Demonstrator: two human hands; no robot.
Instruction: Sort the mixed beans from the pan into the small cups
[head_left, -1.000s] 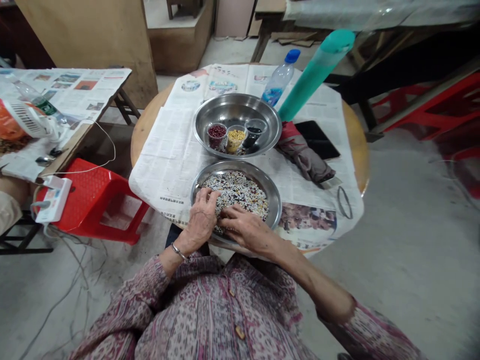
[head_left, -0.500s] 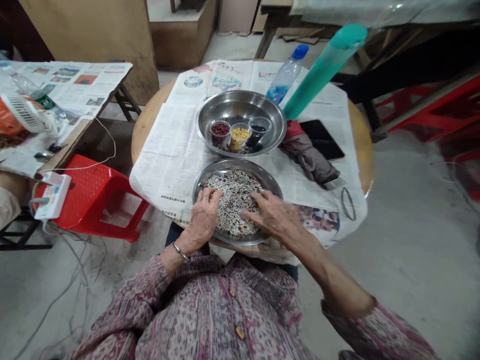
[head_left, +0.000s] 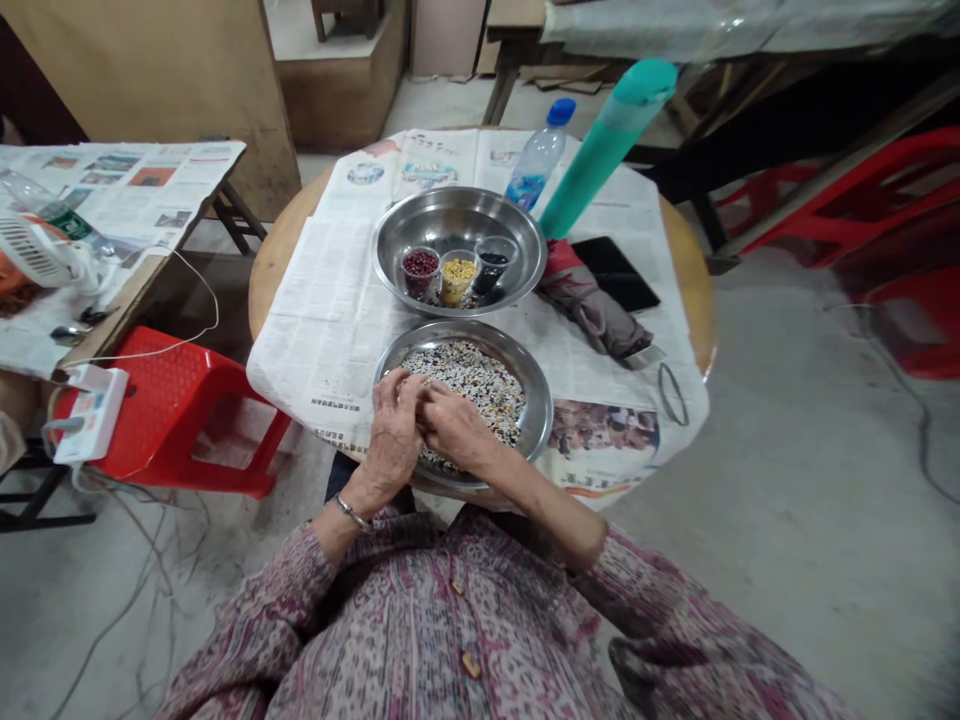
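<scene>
A shallow steel basin (head_left: 540,400) at the near table edge holds a spread of mixed white, black, yellow and red grains and beans (head_left: 484,385). My left hand (head_left: 396,430) is over its left side, fingers curled. Against those fingers my right hand (head_left: 454,428) is closed in a pinch; anything between the fingertips is hidden or too small to name. Just beyond stands a deeper steel bowl (head_left: 450,212) with three clear plastic cups: one of dark red beans (head_left: 420,265), one of yellow kernels (head_left: 458,272), one of black beans (head_left: 493,262).
Newspaper (head_left: 315,300) covers the round table. Behind and right of the bowl are a water bottle (head_left: 538,155), a tall green container (head_left: 607,150), a folded umbrella (head_left: 589,300) and a dark tablet (head_left: 619,272). A red stool (head_left: 172,400) with a power strip (head_left: 91,412) stands left.
My right hand has moved left across the basin from its right side and met my left hand. Its spread fingers have closed. The whole view has shifted slightly.
</scene>
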